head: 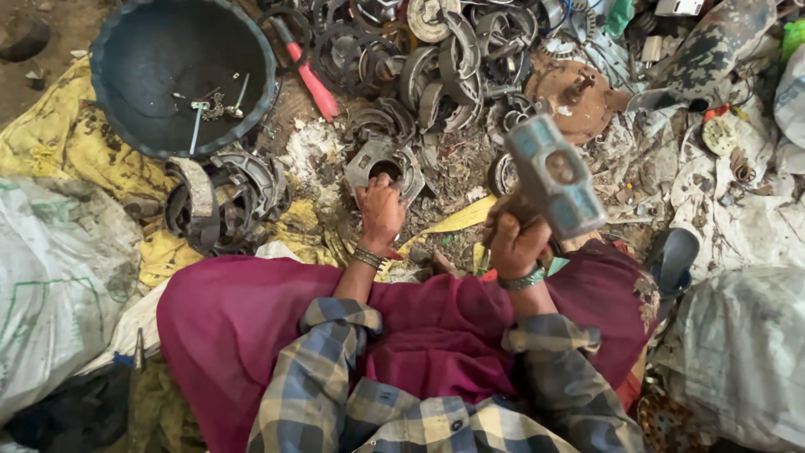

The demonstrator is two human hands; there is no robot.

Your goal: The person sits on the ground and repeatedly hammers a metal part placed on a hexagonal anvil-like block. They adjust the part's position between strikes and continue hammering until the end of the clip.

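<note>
Scrap-littered ground (pixel 470 180) under hammer (pixel 555 180)

a scrap-metal yard: heaps of metal rings (pixel 436 67) and sacks (pixel 59 277) on littered dirt ground.

The left hand (pixel 380 211) is stretched forward toward twelve o'clock, palm down, its fingers (pixel 370 188) curled closed, a bangle worn at the wrist. The right hand (pixel 516 243) is raised at two o'clock, clenched in a fist. Both forearms are covered by checked sleeves.
</note>
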